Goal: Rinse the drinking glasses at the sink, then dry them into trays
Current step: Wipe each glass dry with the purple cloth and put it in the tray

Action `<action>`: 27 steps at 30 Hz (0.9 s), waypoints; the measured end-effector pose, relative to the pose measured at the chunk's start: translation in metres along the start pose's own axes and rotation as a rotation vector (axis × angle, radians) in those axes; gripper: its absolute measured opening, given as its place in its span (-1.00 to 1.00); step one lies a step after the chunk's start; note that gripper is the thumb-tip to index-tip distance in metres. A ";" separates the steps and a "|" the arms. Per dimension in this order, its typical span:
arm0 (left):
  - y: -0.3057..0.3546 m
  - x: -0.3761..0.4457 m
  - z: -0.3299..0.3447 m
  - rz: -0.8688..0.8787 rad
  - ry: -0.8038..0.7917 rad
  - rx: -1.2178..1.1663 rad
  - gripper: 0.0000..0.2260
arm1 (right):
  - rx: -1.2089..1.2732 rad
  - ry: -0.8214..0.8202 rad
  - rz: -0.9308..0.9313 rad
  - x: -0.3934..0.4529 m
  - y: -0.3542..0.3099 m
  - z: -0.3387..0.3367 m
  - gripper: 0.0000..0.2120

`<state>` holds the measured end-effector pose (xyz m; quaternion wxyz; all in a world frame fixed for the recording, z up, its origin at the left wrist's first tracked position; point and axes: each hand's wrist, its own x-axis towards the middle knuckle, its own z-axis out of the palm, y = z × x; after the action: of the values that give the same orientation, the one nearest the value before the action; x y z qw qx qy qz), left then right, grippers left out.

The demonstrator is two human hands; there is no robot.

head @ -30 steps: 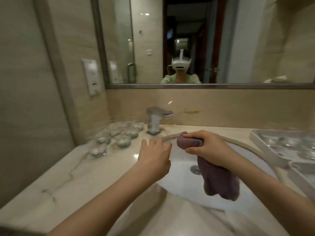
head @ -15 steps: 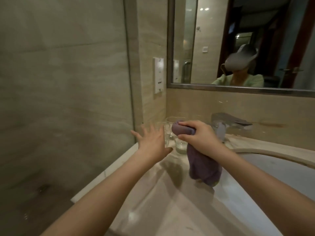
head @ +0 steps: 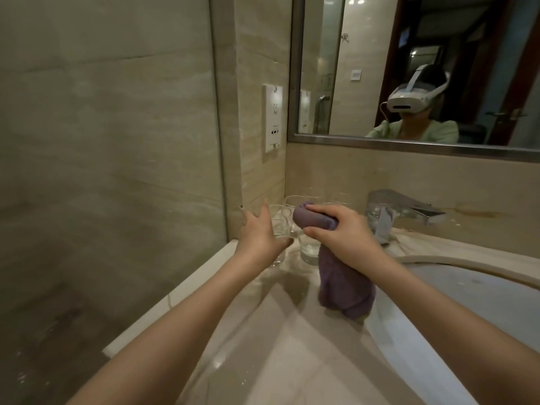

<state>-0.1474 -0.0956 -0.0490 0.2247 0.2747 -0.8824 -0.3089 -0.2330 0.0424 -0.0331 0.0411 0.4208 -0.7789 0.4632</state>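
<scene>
The left hand (head: 261, 235) is reaching with spread, empty fingers for the drinking glasses (head: 282, 222), which are standing left of the tap (head: 391, 214) in the corner; the right hand (head: 336, 232) is gripping the purple cloth (head: 344, 290); the person should probably be taking the nearest glass low around its body, not knocking the others; the marble worktop (head: 292, 355) is looking wet and glossy under a mirror (head: 409, 68).

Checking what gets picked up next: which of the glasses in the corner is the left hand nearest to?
The front-left glass, directly beyond the left hand, whose spread fingers reach its near side. The other glasses stand further right or behind, towards the purple cloth.
</scene>
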 end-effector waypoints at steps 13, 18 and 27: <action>0.120 -0.075 0.032 0.149 -0.115 -0.979 0.18 | -0.015 0.410 -0.342 -0.100 0.008 -0.109 -0.50; 0.167 -0.110 0.112 -0.074 -0.258 -1.353 0.00 | -0.030 0.460 -0.252 -0.162 0.043 -0.136 -0.46; 0.201 -0.145 0.208 -0.187 -0.401 -1.207 -0.61 | -0.328 0.660 0.050 -0.212 0.107 -0.145 -0.50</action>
<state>-0.2265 0.2151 -0.0950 0.1427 0.1127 -0.5506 -0.8148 -0.2184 0.3058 -0.1204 0.3456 0.2173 -0.7977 0.4439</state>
